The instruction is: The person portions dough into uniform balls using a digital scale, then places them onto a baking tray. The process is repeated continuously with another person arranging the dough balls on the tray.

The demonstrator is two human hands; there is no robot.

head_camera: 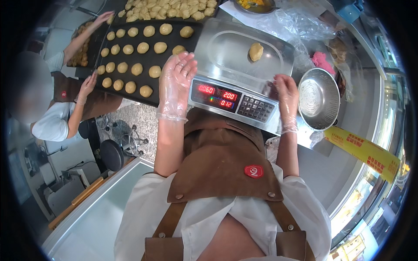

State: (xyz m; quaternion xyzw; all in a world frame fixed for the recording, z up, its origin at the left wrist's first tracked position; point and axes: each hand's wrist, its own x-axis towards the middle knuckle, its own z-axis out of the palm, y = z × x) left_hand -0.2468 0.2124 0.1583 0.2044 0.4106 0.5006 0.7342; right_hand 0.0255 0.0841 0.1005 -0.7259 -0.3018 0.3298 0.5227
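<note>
My left hand (178, 73), in a clear plastic glove, is held palm up with its fingers extended, between the dark baking tray (140, 58) and the digital scale (235, 76). No object shows on its palm. Just past its fingertips lies a dough ball (178, 49) on the tray. My right hand (287, 94), gloved too, hovers by the right edge of the scale with its fingers curled; what may be between them is hidden. One dough piece (256, 52) rests alone on the steel weighing plate (225, 62). Red digits glow on the scale's display (217, 95).
Loose dough pieces (173, 9) crowd a tray at the back. A co-worker's hand (104, 19) holds dough over the left side; their other hand (87, 86) is at the tray edge. Right of the scale are a metal bowl (318, 98) and a yellow wrap box (362, 151).
</note>
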